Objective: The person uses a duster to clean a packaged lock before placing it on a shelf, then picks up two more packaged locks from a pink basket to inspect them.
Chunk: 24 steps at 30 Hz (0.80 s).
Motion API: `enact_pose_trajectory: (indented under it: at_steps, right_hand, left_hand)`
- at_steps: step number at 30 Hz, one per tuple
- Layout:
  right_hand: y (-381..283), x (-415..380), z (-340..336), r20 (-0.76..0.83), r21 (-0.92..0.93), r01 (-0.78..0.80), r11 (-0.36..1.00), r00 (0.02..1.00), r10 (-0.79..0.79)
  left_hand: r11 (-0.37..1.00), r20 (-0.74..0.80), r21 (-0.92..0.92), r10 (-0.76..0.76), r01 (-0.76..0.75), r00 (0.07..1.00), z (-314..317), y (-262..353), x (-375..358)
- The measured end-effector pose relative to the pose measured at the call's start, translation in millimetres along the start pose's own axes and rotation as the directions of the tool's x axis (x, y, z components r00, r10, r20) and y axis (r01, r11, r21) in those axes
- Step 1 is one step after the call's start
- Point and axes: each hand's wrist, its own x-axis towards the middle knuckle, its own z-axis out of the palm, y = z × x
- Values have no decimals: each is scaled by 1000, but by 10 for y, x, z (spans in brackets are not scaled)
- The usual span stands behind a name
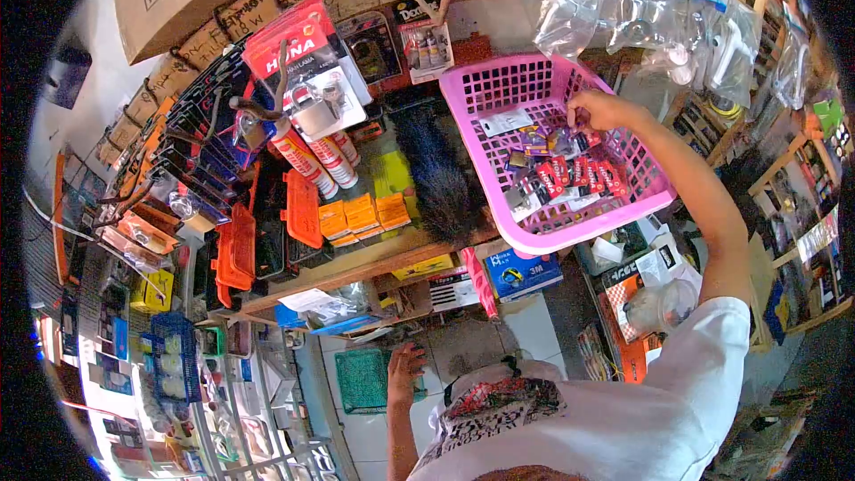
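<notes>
My right hand (pixel 601 112) reaches into a pink plastic basket (pixel 583 238) from its right side. Its fingers are bent together over the small packages; what they pinch, if anything, I cannot make out. Inside the basket lie several red HONA blister packs (pixel 579 175), small purple-and-yellow packets (pixel 534 139) and a white-topped clear packet (pixel 505 122). Low in front of the shelf hangs my left hand (pixel 406 372), with fingers loosely apart and nothing visible in it. Beneath it on the tiled floor is a green mesh basket (pixel 361 381).
Left of the pink basket are a dark feather duster (pixel 436 174), small orange boxes (pixel 361 212), sealant tubes (pixel 307 160) and orange cases (pixel 235 248). Carded locks (pixel 312 89) hang above them. Bagged taps (pixel 641 13) hang at upper right. A blue 3M box (pixel 524 276) sits below.
</notes>
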Motion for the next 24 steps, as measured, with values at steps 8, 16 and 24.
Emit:
enact_pose_trajectory:
  at_steps: [8, 16, 24]
  right_hand:
    - [-34, 24, 72, -56, -319, -116, 941, 993, 104]
    - [-431, -74, -275, -206, -285, -27, 958, 978, -33]
    - [-503, -294, -484, -354, -286, 38, 958, 925, -142]
  left_hand:
    - [999, -42, -33, -7, 5, 999, -105, -198, -19]
    - [1000, -55, -20, 15, -16, 998, -93, -151, -74]
    - [1000, -15, 4, 15, -15, 1000, -72, -169, -13]
